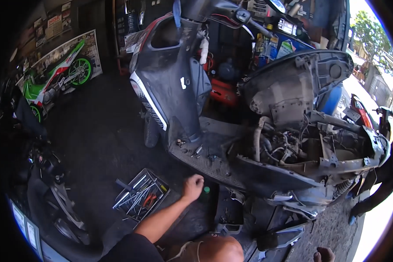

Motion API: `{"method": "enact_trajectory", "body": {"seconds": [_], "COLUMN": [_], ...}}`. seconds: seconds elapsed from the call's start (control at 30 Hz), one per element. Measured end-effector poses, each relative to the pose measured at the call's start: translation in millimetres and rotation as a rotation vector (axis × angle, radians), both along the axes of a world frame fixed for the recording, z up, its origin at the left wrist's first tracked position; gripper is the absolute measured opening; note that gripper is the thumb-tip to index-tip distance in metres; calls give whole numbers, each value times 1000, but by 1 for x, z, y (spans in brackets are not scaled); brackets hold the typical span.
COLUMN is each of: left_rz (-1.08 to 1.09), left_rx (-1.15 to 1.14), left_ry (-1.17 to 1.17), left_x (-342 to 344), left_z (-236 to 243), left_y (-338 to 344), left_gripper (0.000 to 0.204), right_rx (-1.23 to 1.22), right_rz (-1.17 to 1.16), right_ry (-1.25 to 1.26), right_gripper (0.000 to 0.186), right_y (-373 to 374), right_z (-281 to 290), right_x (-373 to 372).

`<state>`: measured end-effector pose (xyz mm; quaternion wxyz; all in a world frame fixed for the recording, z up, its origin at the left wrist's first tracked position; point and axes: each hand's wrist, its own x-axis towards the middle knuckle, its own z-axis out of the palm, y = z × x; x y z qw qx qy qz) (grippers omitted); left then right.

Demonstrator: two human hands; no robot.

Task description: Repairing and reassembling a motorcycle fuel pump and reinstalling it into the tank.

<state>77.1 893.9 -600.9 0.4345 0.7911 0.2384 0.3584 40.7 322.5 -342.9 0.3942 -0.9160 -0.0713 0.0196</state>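
My left hand (193, 187) is closed in front of the scooter's footboard (207, 163), its fingers curled together. Whatever they may hold is hidden. A green cap (206, 190) shows just right of that hand. Small metal parts, one of them a socket-like silver piece (199, 150), lie on the footboard. To the left of my forearm is a tool tray (162, 201) with several wrenches, a hammer and orange-handled pliers (149, 201). My right hand (324, 254) is partly cut off at the lower right edge. Its visible fingers are curled; their contents cannot be made out.
The scooter's rear frame (336, 161) is exposed, and its dark underseat panel (288, 87) stands raised. A dark bin (229, 214) sits below the footboard. Another motorcycle (56, 201) is at left, a green one (59, 81) behind. A person's leg (375, 187) shows at right.
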Motion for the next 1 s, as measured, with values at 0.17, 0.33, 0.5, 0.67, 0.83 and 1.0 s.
{"method": "enact_trajectory", "body": {"seconds": [0.17,0.33,0.5,0.67,0.83,1.0], "left_rz": [226,165,166,175,104,-114], "left_rx": [130,51,-30,-151,-148,-238], "left_ry": [17,1,53,71,216,384], "left_x": [33,33,-1,-27,-59,-94], "left_z": [6,6,-14,-51,-48,-95], "left_y": [85,78,39,34,17,-62], "left_gripper": [13,14,16,20,17,19], "right_rx": [-106,-189,-235,-244,-242,-291], "right_rz": [40,85,111,85,61,134], "right_ry": [74,105,171,215,176,249], "right_gripper": [31,32,36,40,46,46], "right_y": [42,62,66,81,116,110], "right_z": [10,8,-6,-10,-13,-21], "right_x": [14,29,36,39,29,3]}}
